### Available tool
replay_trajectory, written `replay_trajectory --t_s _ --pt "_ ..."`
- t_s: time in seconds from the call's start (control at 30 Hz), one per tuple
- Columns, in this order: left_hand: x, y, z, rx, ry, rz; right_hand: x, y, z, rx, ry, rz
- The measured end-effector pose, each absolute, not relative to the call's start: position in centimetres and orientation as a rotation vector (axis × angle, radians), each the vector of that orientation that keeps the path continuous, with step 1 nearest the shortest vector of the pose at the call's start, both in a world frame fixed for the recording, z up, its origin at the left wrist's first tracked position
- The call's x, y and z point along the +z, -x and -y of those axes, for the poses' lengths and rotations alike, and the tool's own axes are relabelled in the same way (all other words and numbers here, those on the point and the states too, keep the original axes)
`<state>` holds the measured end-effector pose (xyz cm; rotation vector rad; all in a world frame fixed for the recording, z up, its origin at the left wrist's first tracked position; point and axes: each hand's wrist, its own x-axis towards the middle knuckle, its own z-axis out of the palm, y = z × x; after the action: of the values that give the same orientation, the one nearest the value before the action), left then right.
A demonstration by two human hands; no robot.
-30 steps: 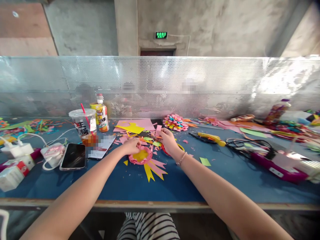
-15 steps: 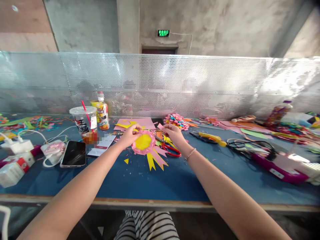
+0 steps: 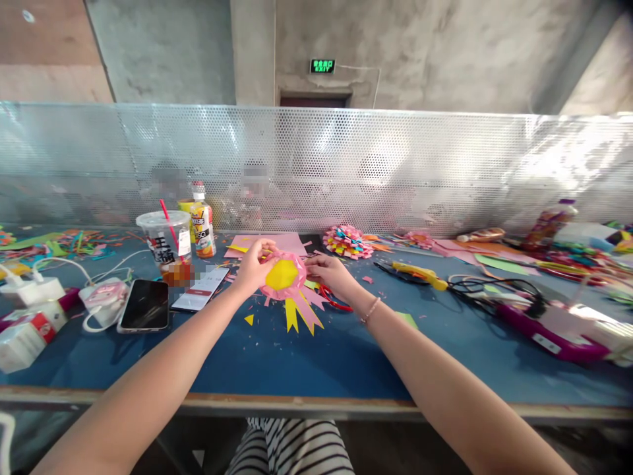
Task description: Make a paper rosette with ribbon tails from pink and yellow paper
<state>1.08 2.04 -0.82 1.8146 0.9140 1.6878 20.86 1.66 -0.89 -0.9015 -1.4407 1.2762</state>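
A paper rosette (image 3: 283,275) with a yellow centre, a pink ruffled rim and pink and yellow ribbon tails is held tilted up above the blue table (image 3: 306,356). My left hand (image 3: 254,264) grips its upper left rim. My right hand (image 3: 327,270) pinches its right rim with fingertips. Red-handled scissors (image 3: 336,301) lie on the table just under my right wrist.
A lidded cup with a red straw (image 3: 165,244), a drink bottle (image 3: 203,224), a black phone (image 3: 146,305) and chargers sit left. Pink and yellow paper sheets (image 3: 277,244), a paper flower (image 3: 347,241), a yellow glue gun (image 3: 420,272) and cables lie behind and right. A perforated metal screen (image 3: 445,171) backs the table.
The rosette went from lying flat on the table to being lifted and tilted up. My right hand came in from the pink scrap to its right rim.
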Motion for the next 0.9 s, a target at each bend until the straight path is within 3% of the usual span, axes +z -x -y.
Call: replay_trajectory --t_s 0.43,0.9 --pt "-0.6 -1.3 -1.5 1.818 -1.794 -0.965 -0.6 -20.1 -0.3 1.527 0.782 1.303" --pt "-0.8 -1.1 -1.8 1.837 -1.81 -0.995 -0.1 -20.1 0.0 1.561 0.723 1.291"
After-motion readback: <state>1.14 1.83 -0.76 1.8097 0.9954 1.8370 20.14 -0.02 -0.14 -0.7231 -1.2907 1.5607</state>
